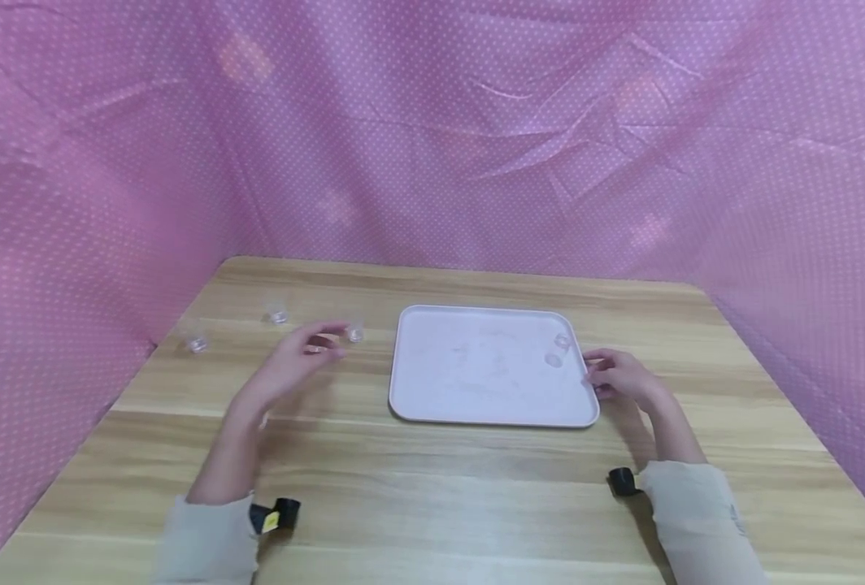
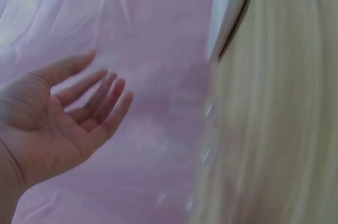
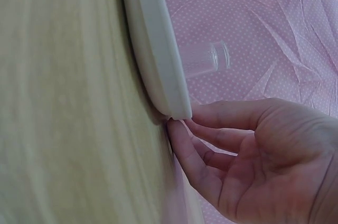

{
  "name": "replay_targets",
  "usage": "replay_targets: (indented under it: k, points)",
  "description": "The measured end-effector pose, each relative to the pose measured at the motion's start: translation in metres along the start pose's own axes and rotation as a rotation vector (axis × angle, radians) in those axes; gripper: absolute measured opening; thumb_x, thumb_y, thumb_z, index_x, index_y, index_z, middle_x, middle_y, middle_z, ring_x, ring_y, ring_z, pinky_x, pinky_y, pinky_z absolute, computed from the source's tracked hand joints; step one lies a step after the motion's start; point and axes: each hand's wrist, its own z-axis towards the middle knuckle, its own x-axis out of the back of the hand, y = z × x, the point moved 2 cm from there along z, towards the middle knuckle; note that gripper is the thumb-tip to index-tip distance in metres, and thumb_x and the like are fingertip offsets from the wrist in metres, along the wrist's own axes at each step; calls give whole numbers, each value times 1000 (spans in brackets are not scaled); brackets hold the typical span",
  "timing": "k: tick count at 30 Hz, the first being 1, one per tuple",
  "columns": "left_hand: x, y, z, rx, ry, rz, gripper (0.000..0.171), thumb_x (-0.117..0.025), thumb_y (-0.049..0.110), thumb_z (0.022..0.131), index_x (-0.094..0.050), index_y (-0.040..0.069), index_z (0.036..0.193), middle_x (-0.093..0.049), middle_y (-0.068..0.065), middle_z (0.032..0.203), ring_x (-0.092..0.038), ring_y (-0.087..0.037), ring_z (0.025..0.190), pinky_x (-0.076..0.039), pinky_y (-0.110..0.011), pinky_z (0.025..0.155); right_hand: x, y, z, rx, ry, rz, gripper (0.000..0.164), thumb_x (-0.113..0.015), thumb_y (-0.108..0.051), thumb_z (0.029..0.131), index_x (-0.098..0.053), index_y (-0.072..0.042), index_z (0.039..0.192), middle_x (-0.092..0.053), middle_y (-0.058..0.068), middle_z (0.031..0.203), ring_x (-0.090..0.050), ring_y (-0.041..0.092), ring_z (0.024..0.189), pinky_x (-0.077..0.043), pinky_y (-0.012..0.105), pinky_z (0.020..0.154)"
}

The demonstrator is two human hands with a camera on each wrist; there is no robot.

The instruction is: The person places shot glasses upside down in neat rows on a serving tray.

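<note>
A pale rectangular tray (image 1: 476,366) lies on the wooden table, with a small clear glass (image 3: 203,60) standing near its right edge. That glass's thick ringed end points away from the tray. My right hand (image 1: 623,379) pinches the tray's right rim, thumb above and fingers beneath, as the right wrist view shows. To the tray's left, my left hand (image 1: 297,356) hovers over the table with loosely bent fingers and nothing held. Its fingertips come close to another clear glass (image 1: 355,333); the left wrist view shows the hand (image 2: 63,118) apart from everything.
Two more clear glasses, one at the far left (image 1: 197,344) and one farther back (image 1: 278,315), stand on the table (image 1: 432,496). A small clear thing (image 1: 263,421) shows partly behind the left wrist. Pink dotted cloth (image 1: 432,146) hangs around the table's back and sides.
</note>
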Motion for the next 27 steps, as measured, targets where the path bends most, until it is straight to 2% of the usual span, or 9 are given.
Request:
replay_targets:
  k: [5, 8, 10, 16, 21, 24, 27]
  points:
    - [34, -4, -33, 24, 20, 45, 48, -58, 25, 91, -45, 4, 132, -50, -17, 124, -49, -31, 110, -39, -44, 93, 0, -4, -1, -25, 6, -7, 51, -54, 2, 86, -33, 15, 131, -51, 24, 105, -58, 19, 80, -52, 35, 73]
    - [48, -12, -50, 43, 39, 57, 50, -57, 30, 92, -44, 5, 133, -49, -15, 126, -47, -31, 112, -41, -37, 92, 0, -3, 0, -28, 8, -3, 50, -53, 3, 86, -33, 15, 130, -51, 24, 106, -59, 18, 80, -52, 35, 73]
    - [55, -17, -61, 72, 41, 54, 50, -56, 30, 92, -43, 7, 134, -47, -13, 128, -45, -32, 114, -40, -37, 93, 0, -2, 0, -23, 2, -3, 51, -53, 3, 86, -32, 16, 130, -51, 25, 106, -59, 19, 81, -52, 36, 74]
    - [65, -36, -82, 134, -5, -2, 52, -57, 26, 92, -39, 6, 136, -38, -21, 135, -35, -44, 121, -27, -63, 93, -1, 0, 3, -32, 0, -8, 50, -52, 3, 86, -33, 15, 131, -51, 21, 104, -57, 17, 81, -52, 34, 74]
    - [68, -56, -90, 152, -23, 12, 53, -58, 25, 91, -39, 9, 137, -38, -18, 138, -34, -43, 122, -24, -65, 92, -1, 0, 4, -36, 3, -28, 50, -53, 2, 87, -33, 14, 132, -51, 22, 105, -57, 18, 81, -52, 34, 74]
    - [69, -67, -93, 140, -47, 14, 52, -57, 23, 92, -38, 11, 138, -37, -17, 138, -35, -43, 121, -24, -67, 90, 0, 1, 5, -36, 2, -31, 50, -53, 1, 87, -33, 13, 132, -51, 22, 106, -57, 18, 82, -51, 35, 75]
    - [69, -77, -93, 130, -60, -32, 52, -57, 18, 91, -36, 10, 139, -36, -17, 138, -41, -34, 118, -24, -65, 91, 2, 2, 5, -34, 8, -31, 50, -53, 2, 87, -34, 14, 131, -51, 21, 104, -57, 18, 81, -51, 35, 75]
